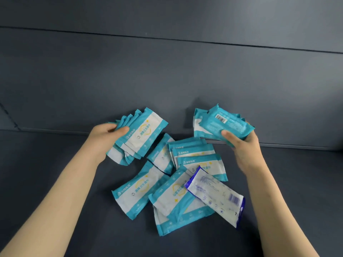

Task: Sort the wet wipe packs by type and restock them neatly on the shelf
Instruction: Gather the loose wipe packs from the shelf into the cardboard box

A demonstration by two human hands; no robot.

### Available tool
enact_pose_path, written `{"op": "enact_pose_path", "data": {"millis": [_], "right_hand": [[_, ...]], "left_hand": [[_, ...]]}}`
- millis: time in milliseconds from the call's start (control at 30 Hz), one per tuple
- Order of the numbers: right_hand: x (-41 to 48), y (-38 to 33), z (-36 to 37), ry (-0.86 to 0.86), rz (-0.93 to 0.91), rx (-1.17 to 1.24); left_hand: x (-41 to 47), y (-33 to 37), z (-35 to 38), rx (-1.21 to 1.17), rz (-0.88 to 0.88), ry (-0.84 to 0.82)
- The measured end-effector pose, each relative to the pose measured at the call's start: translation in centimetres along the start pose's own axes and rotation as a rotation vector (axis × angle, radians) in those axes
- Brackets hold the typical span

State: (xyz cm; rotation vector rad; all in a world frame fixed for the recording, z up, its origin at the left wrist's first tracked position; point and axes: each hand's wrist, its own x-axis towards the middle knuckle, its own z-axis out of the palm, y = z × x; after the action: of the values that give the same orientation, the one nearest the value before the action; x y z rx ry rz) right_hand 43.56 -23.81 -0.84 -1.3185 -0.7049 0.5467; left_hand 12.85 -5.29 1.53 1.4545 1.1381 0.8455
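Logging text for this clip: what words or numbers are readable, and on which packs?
"卫生湿巾", "10": front teal pack held by the left hand.
Barcodes, digits unreadable: rear-facing teal pack in the right hand; blue-edged pack.
Brand names, fine print: too blurred.

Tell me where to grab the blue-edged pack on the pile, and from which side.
Take the blue-edged pack by its lower-right end, coming from the right. It lies slanted on top of the teal packs, and that end juts clear of them, probably leaving room for fingers beneath. The right hand is nearer, but holds a stack of packs.
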Motion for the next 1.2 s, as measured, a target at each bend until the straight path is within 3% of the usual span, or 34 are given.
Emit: {"op": "enact_pose_path", "data": {"millis": [200,367,667,900,1200], "right_hand": [[-5.1,-2.5,4.6,0.001,0.151,0.173],[-10.8,-3.3,8.3,0.092,0.251,0.484],[-24.0,-2.7,13.8,0.26,0.217,0.622],[-34.5,-4.3,8.7,0.527,0.162,0.635],[-49.4,-5.7,-4.2,0.798,0.111,0.697]], "left_hand": [[-1.0,-1.2,-2.9,-0.353,-0.203,-0.166],[-3.3,-1.6,-5.9,-0.556,-0.274,-0.353],[-8.5,-3.2,-11.2,-0.554,-0.216,-0.676],[-15.4,-2.3,-6.7,-0.412,-0.137,-0.897],[-30.6,-3.8,6.7,-0.283,-0.172,-1.143]]}}
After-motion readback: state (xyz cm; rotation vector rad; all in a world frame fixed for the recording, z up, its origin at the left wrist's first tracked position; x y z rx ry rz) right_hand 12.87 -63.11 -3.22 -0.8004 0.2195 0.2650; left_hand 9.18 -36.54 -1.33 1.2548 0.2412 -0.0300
